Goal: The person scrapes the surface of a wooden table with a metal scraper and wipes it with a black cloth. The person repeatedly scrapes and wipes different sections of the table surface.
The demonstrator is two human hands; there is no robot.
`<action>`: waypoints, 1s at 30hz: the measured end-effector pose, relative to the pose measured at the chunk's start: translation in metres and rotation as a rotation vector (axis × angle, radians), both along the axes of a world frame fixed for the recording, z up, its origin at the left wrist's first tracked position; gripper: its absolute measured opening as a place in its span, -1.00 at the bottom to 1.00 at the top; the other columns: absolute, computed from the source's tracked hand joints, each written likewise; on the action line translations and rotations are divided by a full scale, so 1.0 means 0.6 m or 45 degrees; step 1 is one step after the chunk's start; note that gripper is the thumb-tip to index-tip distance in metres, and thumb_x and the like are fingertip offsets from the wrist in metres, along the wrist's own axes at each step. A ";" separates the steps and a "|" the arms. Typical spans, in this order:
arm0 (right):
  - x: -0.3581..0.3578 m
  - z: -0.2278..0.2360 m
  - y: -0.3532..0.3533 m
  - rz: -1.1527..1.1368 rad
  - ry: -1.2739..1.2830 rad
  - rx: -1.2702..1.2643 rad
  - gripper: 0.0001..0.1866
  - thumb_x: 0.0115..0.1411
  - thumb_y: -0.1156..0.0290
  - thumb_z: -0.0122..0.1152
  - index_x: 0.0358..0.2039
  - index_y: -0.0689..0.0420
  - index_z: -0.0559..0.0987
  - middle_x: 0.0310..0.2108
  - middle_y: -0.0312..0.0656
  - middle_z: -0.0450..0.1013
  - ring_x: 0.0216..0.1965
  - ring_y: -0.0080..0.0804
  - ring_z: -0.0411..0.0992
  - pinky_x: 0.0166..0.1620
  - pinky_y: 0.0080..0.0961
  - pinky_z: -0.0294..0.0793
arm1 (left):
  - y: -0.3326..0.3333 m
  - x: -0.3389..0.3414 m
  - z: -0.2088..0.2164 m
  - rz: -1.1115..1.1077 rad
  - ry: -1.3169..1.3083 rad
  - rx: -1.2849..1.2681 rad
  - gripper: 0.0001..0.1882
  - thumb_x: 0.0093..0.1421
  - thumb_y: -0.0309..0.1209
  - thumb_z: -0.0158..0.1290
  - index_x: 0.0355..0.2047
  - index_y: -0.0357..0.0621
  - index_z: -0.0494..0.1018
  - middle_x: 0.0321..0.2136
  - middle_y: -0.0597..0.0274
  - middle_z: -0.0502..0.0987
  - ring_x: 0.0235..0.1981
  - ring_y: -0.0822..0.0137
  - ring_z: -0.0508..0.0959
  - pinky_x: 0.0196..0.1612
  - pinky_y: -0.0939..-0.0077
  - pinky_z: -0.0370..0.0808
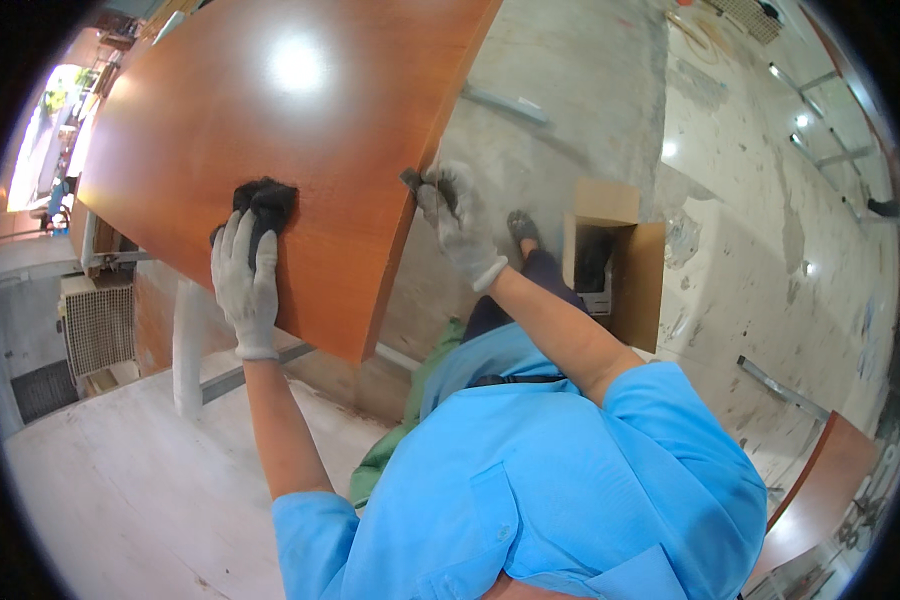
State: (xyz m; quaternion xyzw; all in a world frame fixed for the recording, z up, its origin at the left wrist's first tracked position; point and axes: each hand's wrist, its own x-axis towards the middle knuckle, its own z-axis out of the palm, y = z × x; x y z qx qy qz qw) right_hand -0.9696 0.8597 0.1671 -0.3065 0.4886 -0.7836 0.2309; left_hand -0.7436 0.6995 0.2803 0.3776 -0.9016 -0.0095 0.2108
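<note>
A large reddish-brown wooden panel (320, 230) with a glossy top lies in front of me, one corner pointing toward my body. My left hand (245, 275), in a pale grey work glove, presses a bunched black cloth (270, 203) against the panel's surface. A faint darker smear shows beside the cloth. At the panel's right edge, my gloved right hand (460, 220) pinches a small dark grey block (411, 180) that touches the edge or sits very close to it. The block's exact kind is too small to tell.
An open cardboard box (635, 280) with dark contents stands on the floor to my right, near my shoe (521, 227). Another curved-looking brown panel (820, 490) is at the lower right. Metal bars (505, 103) lie beyond the panel. A whitish surface (140, 480) spreads at lower left.
</note>
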 end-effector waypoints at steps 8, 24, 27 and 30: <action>0.076 0.004 0.046 -0.015 0.238 0.131 -0.83 0.44 0.62 0.07 -0.03 0.12 0.40 -0.35 -0.34 0.35 -0.33 -0.61 0.34 -0.24 -0.58 0.42 | 0.001 -0.001 -0.004 0.021 0.039 -0.038 -0.51 0.38 -0.09 0.08 0.20 -0.07 0.53 0.23 0.04 0.50 0.29 -0.09 0.38 0.36 0.06 0.26; 0.161 -0.010 0.103 0.212 0.564 0.050 -0.77 0.34 0.69 0.11 -0.03 0.17 0.41 -0.19 -0.13 0.52 -0.15 -0.33 0.62 -0.10 -0.45 0.62 | -0.001 -0.001 -0.007 0.056 0.035 -0.059 -0.50 0.38 -0.06 0.08 0.19 -0.05 0.54 0.24 0.06 0.50 0.29 -0.08 0.39 0.35 0.08 0.28; 0.169 -0.011 0.125 0.717 0.873 -0.035 -0.82 0.36 0.56 0.12 -0.05 0.10 0.49 -0.21 -0.16 0.54 -0.13 -0.25 0.61 -0.11 -0.36 0.60 | -0.001 -0.001 -0.007 0.030 0.063 -0.040 -0.51 0.38 -0.05 0.08 0.19 -0.04 0.54 0.24 0.06 0.50 0.29 -0.07 0.38 0.36 0.08 0.28; 0.160 -0.006 0.149 1.139 1.577 0.062 -0.84 0.37 0.45 0.13 -0.07 0.03 0.57 -0.20 -0.18 0.57 -0.12 -0.16 0.58 -0.12 -0.27 0.57 | 0.002 -0.002 -0.007 0.055 0.055 -0.036 -0.51 0.38 -0.05 0.08 0.19 -0.04 0.54 0.23 0.07 0.51 0.28 -0.07 0.39 0.35 0.09 0.29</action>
